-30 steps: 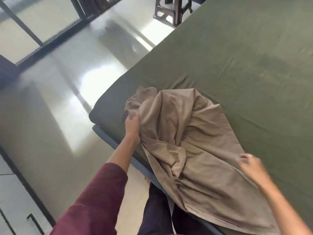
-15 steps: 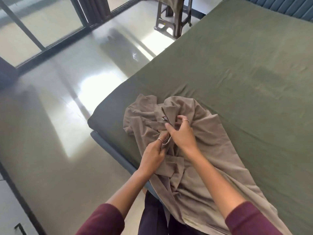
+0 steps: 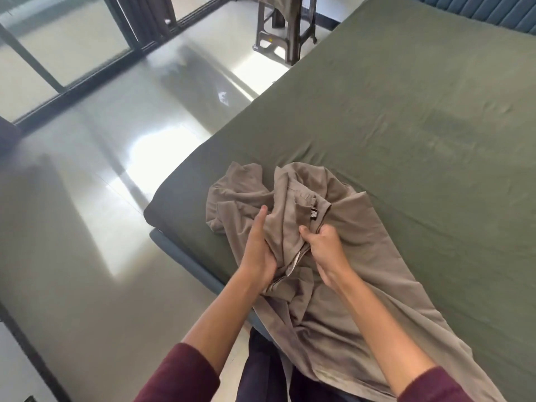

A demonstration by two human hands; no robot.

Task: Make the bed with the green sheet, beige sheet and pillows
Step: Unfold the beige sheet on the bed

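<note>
The green sheet (image 3: 391, 117) is already stretched flat over the mattress, filling the far and right side of the room from where I stand. The beige sheet (image 3: 342, 285) lies in a crumpled heap at the near left corner of the bed, its lower part trailing off the edge toward the person's legs. A stool (image 3: 285, 30) stands on the shiny floor at the far side. No pillows in sight.

If they pull now, the bunched folds could tighten into a twist, since no edge or corner has clearly been found; the hanging part could also drag the whole heap onto the floor.

The left hand (image 3: 258, 250) grips a fold, forefinger stretched out along the cloth. The right hand (image 3: 326, 245) is fisted around a gather just below a small dark label (image 3: 313, 212).
</note>
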